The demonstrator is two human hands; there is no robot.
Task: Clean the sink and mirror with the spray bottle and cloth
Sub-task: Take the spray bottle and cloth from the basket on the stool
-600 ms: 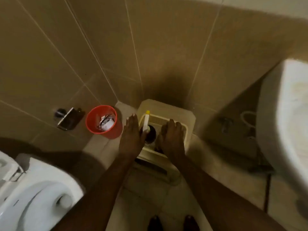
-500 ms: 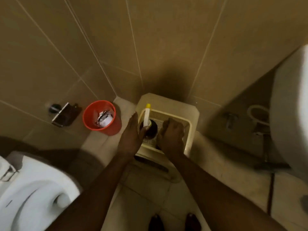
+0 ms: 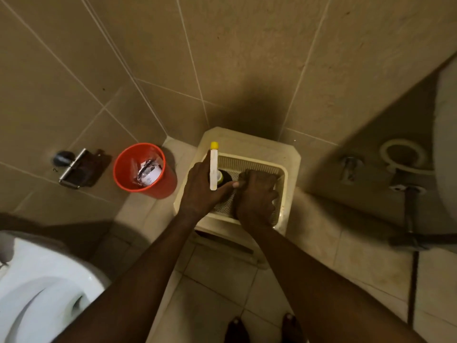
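A dark spray bottle (image 3: 223, 177) with a white trigger head and yellow tip stands in a cream perforated basket (image 3: 249, 160) on a cream stool (image 3: 247, 142). My left hand (image 3: 201, 191) wraps the bottle from the left, thumb across its front. My right hand (image 3: 257, 196) is clenched inside the basket just right of the bottle, gripping a dark cloth (image 3: 243, 175) of which only an edge shows at the fingertips. The white sink (image 3: 448, 144) shows at the far right edge. No mirror is in view.
A red waste bin (image 3: 162, 188) with wrappers stands left of the stool. A white toilet (image 3: 37, 293) fills the lower left, under a metal paper holder (image 3: 74, 169) on the wall. Drain pipes and a valve (image 3: 409, 209) hang under the sink. My feet (image 3: 291, 328) are on the tiled floor.
Both hands have gone deeper into the basket. The left hand, flat beside the bottle before, now closes round it; the right hand's fingers have curled into a fist. The camera has come closer.
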